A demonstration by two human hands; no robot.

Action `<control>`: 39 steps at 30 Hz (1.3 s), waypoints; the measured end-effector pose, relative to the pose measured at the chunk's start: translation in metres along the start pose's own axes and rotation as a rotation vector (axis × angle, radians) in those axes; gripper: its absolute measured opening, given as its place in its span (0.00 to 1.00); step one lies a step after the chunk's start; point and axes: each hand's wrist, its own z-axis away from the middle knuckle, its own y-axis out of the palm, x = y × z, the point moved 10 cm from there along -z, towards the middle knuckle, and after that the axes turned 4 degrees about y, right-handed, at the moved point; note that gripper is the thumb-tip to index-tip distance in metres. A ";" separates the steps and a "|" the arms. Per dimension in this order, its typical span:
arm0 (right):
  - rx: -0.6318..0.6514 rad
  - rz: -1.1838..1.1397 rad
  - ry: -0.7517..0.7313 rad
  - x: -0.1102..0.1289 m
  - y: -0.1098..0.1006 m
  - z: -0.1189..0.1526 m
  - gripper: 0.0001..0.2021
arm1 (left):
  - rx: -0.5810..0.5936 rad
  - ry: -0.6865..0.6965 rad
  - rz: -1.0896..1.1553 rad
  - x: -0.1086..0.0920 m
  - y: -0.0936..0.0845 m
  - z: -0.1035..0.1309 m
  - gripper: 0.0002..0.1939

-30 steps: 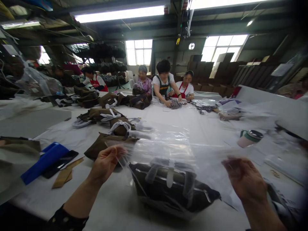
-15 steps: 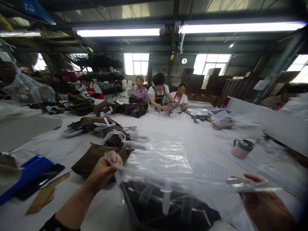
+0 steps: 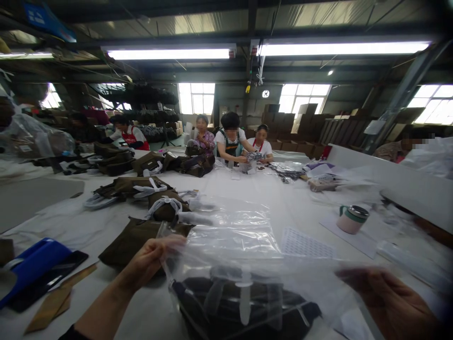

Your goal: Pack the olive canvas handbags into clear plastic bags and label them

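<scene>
A dark handbag [image 3: 226, 309] lies in front of me inside a clear plastic bag [image 3: 283, 269], its wrapped straps showing through the film. My left hand [image 3: 154, 255] pinches the plastic bag's upper left edge. At the other end, my right hand [image 3: 392, 293] has its fingers closed on the upper right edge, slightly blurred. The film is stretched between both hands above the handbag. Just beyond my left hand rests an olive-brown handbag [image 3: 122, 241]. A stack of flat clear bags [image 3: 237, 236] lies past the one I hold.
More olive bags [image 3: 132, 186] with wrapped handles spread to the left. A blue tape dispenser [image 3: 42, 259], a dark phone-like slab [image 3: 49, 283] and cardboard strips [image 3: 58, 300] lie near left. A lidded mug [image 3: 352, 218] and a printed sheet [image 3: 306, 243] are at right. Co-workers [image 3: 231, 141] work across the table.
My left hand has shifted slightly down, and the right hand's fingers have turned inward on the film. The plastic lies lower over the handbag. The whole view has tilted a little.
</scene>
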 end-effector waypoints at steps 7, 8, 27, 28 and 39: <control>0.075 -0.095 0.207 0.022 0.062 -0.076 0.07 | -0.196 0.017 0.114 -0.006 -0.005 -0.062 0.12; 0.090 -0.099 0.207 0.034 0.075 -0.090 0.06 | -0.203 0.034 0.143 -0.014 -0.002 -0.077 0.11; 0.395 0.302 0.510 -0.199 -0.002 0.044 0.24 | 0.156 -0.355 -0.198 0.151 -0.015 0.044 0.22; 0.397 0.294 0.533 -0.209 -0.006 0.053 0.24 | 0.154 -0.378 -0.195 0.159 -0.015 0.052 0.23; 0.416 0.319 0.569 -0.216 -0.024 0.074 0.28 | 0.639 -0.257 -0.768 0.139 0.015 0.089 0.11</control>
